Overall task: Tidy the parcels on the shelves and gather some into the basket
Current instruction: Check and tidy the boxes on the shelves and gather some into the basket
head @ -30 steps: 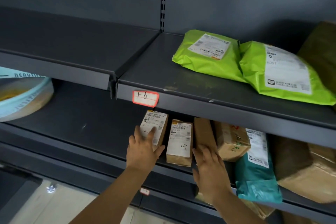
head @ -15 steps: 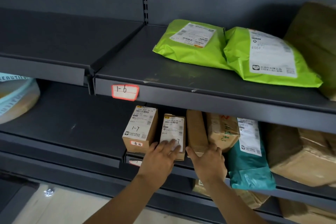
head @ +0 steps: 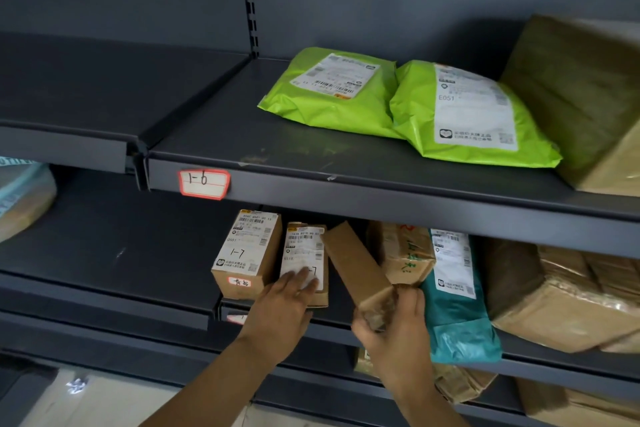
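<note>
On the lower shelf [head: 104,274] stand two small cardboard boxes with white labels marked 1-7, the left box [head: 246,253] and the middle box [head: 304,250]. My left hand [head: 284,308] rests with straight fingers on the front of the middle box. My right hand [head: 391,322] grips the near end of a plain narrow brown box [head: 353,263], which is tilted and pulled partly out of the row. Right of it sit a taped brown box [head: 405,253] and a teal mailer bag [head: 457,305]. No basket is in view.
The upper shelf [head: 277,163], tagged 1-6, carries two lime-green mailer bags [head: 332,94] [head: 467,114] and a large brown parcel [head: 588,100]. Another large taped parcel [head: 568,295] fills the lower shelf's right end. A round package [head: 20,198] lies far left. More parcels sit below.
My right hand has closed around the narrow brown box and drawn it forward, tilting it. My left hand moved from the left labelled box to the middle one.
</note>
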Demonstrator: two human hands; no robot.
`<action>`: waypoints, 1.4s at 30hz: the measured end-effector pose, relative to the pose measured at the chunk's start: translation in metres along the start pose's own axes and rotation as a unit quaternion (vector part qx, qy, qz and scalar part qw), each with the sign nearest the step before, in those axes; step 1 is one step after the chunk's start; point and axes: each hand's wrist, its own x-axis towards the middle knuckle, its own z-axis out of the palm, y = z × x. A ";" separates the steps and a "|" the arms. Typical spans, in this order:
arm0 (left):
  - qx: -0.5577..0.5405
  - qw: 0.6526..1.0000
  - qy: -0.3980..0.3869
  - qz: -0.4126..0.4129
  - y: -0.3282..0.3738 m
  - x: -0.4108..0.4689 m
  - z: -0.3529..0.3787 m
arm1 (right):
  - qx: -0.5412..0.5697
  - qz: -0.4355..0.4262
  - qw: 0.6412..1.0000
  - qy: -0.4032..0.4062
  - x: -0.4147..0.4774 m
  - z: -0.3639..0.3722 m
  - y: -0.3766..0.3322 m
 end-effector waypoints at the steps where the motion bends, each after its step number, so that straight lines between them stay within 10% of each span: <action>1: 0.002 1.000 0.002 0.001 0.001 0.000 -0.001 | -0.007 -0.049 0.999 0.003 -0.002 -0.002 0.002; 5: -0.265 0.954 -0.072 -0.119 0.013 0.002 -0.023 | -0.107 -0.209 0.972 -0.021 -0.001 -0.005 0.006; 10: -0.647 0.663 -0.088 -0.367 0.038 0.010 -0.058 | -0.198 -0.297 0.932 -0.063 0.001 -0.009 -0.002; 12: -0.689 0.620 -0.107 -0.359 0.043 0.012 -0.064 | -0.204 -0.329 0.919 -0.075 0.000 -0.010 -0.006; 24: -0.682 0.640 -0.061 -0.348 0.046 0.011 -0.070 | 0.015 -0.092 0.989 -0.114 -0.008 -0.024 0.012; 42: -0.606 0.712 0.021 -0.354 0.027 0.003 -0.074 | -0.102 0.224 0.969 -0.033 0.093 0.001 -0.002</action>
